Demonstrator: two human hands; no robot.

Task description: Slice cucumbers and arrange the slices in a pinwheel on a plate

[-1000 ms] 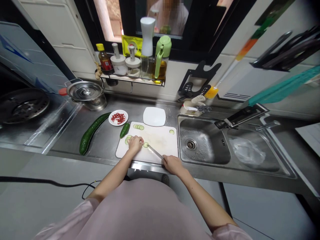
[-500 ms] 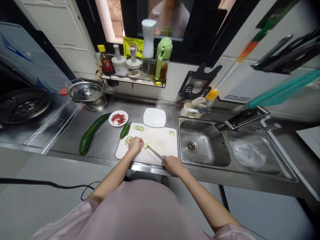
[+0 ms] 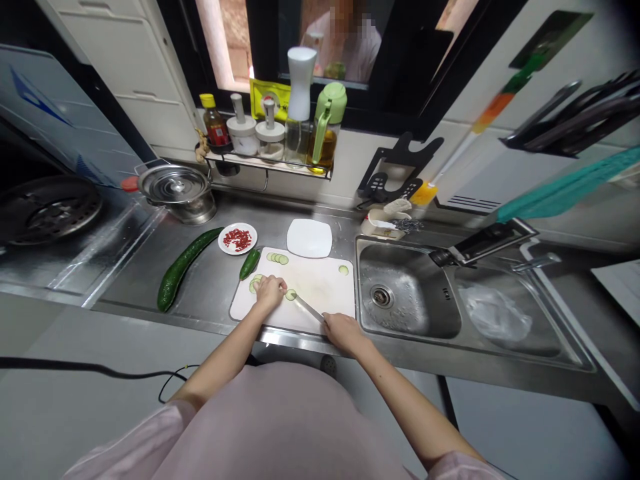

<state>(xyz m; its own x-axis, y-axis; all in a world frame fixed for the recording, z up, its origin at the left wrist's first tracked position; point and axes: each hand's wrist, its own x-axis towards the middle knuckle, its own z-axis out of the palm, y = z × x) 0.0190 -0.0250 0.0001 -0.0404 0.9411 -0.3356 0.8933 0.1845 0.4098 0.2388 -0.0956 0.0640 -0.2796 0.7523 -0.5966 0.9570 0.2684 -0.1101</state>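
Note:
My right hand point(image 3: 343, 331) is closed round the handle of a knife point(image 3: 309, 308), whose blade points up and left across the white cutting board point(image 3: 320, 280). The blade's tip rests at a round cucumber slice point(image 3: 291, 295). Just left of that slice, my left hand point(image 3: 271, 292) is curled with its fingertips together; whatever they hold is hidden. More slices point(image 3: 254, 285) show partly from behind the left hand. A short row of overlapping slices point(image 3: 277, 258) lies near the board's upper left, and an end piece point(image 3: 343, 270) near its upper right. A cut cucumber piece point(image 3: 249, 264) sits at the left edge.
A long whole cucumber point(image 3: 186, 267) lies to the left, beside a small plate point(image 3: 237, 239) of chopped red bits. Behind the board is a white square plate point(image 3: 309, 238). The steel sink point(image 3: 410, 287) adjoins on the right. A seasoning rack point(image 3: 270, 163) hangs above.
The knife and my right hand have shifted very slightly to the left. My left hand stays beside the slice. The view has tilted a little.

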